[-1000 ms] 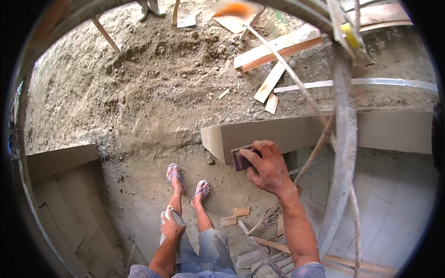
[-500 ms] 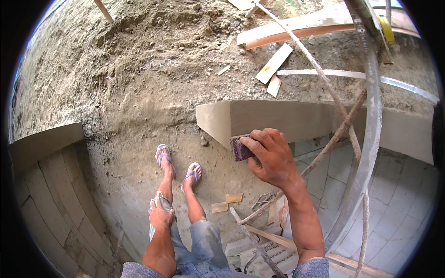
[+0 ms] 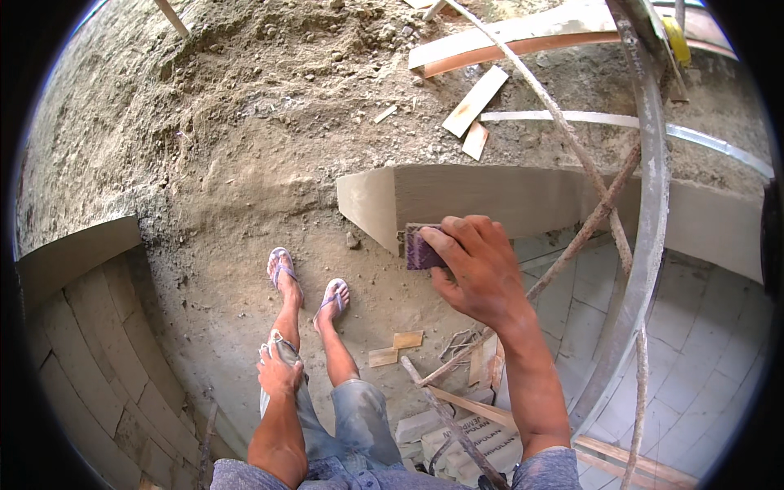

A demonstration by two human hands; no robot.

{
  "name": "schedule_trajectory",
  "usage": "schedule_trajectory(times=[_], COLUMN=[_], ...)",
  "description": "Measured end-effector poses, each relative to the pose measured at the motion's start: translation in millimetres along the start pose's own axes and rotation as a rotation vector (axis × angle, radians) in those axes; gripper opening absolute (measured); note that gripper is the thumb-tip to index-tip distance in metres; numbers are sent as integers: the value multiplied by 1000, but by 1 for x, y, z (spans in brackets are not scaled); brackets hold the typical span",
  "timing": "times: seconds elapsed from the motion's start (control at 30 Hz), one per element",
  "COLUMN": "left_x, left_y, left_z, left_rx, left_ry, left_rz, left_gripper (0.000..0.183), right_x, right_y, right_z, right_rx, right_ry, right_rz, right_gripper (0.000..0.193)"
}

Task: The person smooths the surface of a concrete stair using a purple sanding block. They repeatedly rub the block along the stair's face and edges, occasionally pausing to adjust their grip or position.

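Observation:
A small purple block [image 3: 422,247] with a patterned face and a paler upper edge, foam-like in look, is in my right hand [image 3: 482,265], closed around it with the thumb below and fingers above. The block lies against the lower edge of a smooth grey plastered ledge [image 3: 490,196], close to its corner with the paler end face [image 3: 367,200]. Whether it presses on the plaster is hard to see. My left hand [image 3: 280,373] rests on the knee of my worn jeans [image 3: 359,408], fingers spread over the cloth.
Wooden poles [image 3: 563,273] and a curved grey post [image 3: 649,220] cross on the right, near my forearm. Block walls [image 3: 82,359] stand at both sides. Sacks [image 3: 474,441] and wood scraps [image 3: 408,339] lie below. Rough soil [image 3: 245,98] and planks [image 3: 478,102] are beyond.
The whole view has shifted slightly. My right hand with the purple block is a little lower relative to the ledge, and more of the block's face shows. The left hand stays on the knee.

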State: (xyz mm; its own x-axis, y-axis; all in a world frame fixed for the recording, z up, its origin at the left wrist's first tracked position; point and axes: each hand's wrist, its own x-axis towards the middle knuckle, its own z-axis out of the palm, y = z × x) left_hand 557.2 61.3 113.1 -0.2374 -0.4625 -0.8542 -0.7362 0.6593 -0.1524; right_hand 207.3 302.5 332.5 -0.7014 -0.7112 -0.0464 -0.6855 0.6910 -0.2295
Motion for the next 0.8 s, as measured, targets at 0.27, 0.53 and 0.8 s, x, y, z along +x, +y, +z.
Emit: schedule_trajectory(times=[0.27,0.53,0.8], left_x=[-1,-1,3], left_y=[-1,6,2], left_z=[-2,-8,-4], left_rx=[-22,-16,-42], left_ry=[9,-3,9], left_rz=[16,16,19], left_gripper=[94,91,91], right_x=[6,24,14], right_y=[11,12,7], right_z=[6,9,-4], right_rx=[-98,-13,-13], right_ry=[-25,-10,-7], right_rz=[-10,-44,-48], right_gripper=[48,46,47])
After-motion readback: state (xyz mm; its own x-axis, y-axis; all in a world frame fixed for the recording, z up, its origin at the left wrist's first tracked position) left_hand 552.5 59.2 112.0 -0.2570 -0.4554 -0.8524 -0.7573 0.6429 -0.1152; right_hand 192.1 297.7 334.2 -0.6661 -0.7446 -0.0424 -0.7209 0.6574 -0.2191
